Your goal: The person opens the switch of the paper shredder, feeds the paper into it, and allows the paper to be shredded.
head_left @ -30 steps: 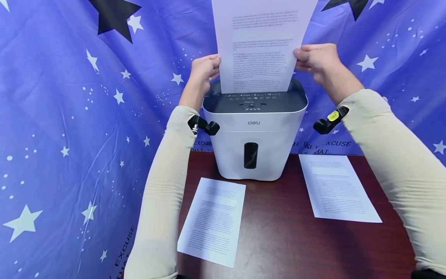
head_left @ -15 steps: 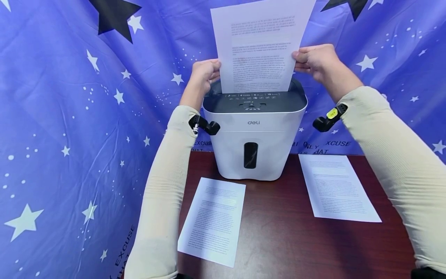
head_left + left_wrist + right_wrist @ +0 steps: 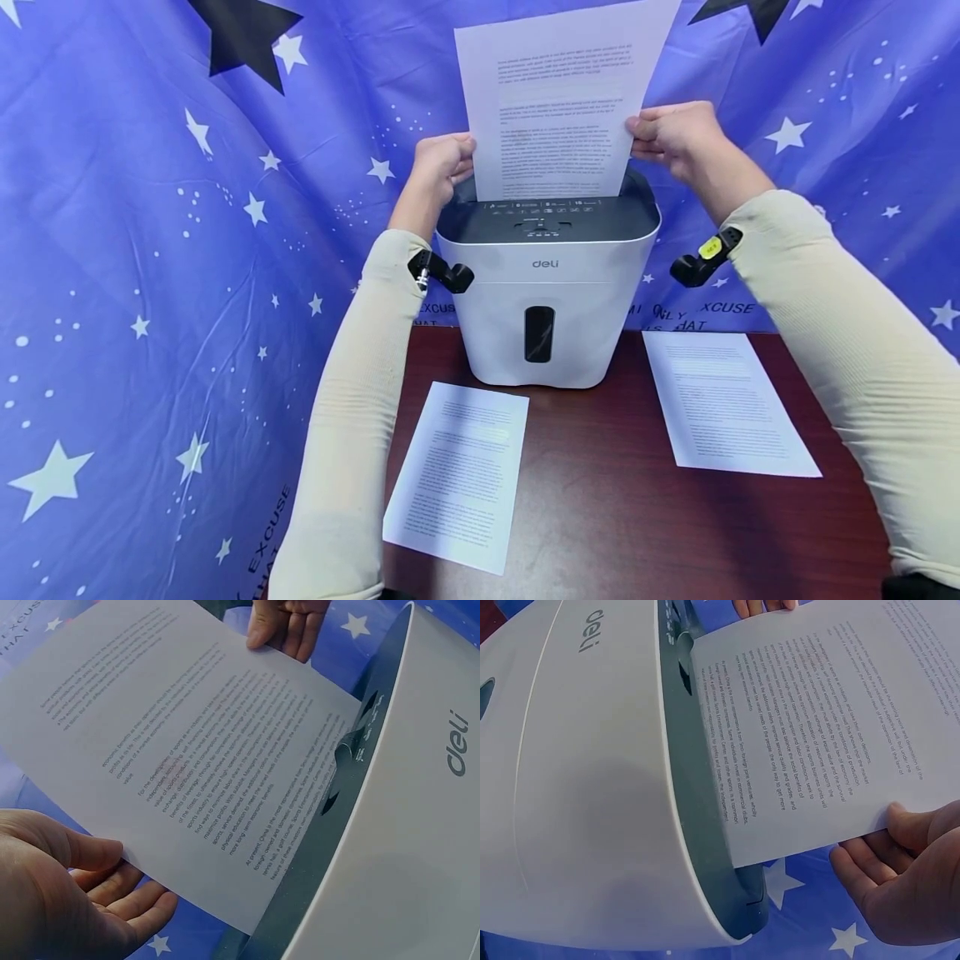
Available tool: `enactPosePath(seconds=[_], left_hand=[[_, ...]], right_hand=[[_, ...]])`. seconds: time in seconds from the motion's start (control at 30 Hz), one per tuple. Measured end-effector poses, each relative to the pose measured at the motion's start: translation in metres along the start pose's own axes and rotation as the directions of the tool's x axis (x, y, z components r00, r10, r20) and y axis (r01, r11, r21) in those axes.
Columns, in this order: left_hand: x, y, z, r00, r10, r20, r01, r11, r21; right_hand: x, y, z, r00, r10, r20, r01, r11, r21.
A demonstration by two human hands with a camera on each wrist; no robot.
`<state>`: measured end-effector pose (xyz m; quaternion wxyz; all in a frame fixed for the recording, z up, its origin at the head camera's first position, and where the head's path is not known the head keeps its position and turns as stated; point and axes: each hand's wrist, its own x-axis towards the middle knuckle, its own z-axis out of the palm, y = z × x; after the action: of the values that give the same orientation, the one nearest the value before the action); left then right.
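Note:
A printed sheet of paper [image 3: 558,108] stands upright with its lower edge in the slot of a white and dark grey paper shredder [image 3: 543,308]. My left hand [image 3: 442,162] pinches the sheet's left edge between thumb and fingers, a little above the slot. On the opposite edge my right hand [image 3: 678,137] pinches the paper at about the same height. The left wrist view shows the left thumb on the front of the sheet [image 3: 172,750] with the fingers behind it. In the right wrist view the paper's lower edge meets the slot; the part inside the shredder is hidden.
Two more printed sheets lie flat on the dark red table [image 3: 600,500]: one sheet [image 3: 457,475] at front left of the shredder, another sheet [image 3: 731,404] to its right. A blue star-patterned cloth [image 3: 187,250] hangs behind and on the left.
The sheet has sunk lower into the shredder, its top edge coming into view. Both hands have moved slightly down with it, still pinching its edges.

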<state>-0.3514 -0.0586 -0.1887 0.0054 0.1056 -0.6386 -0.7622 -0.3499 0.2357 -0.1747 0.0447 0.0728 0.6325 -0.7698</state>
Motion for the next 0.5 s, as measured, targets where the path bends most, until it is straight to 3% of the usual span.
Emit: enactPosePath(seconds=[0.5], left_hand=[[0.007, -0.014, -0.008, 1.000, 0.007, 0.017, -0.009, 0.997, 0.078]], right_hand=[[0.005, 0.014, -0.009, 0.999, -0.014, 0.050, 0.023, 0.982, -0.186]])
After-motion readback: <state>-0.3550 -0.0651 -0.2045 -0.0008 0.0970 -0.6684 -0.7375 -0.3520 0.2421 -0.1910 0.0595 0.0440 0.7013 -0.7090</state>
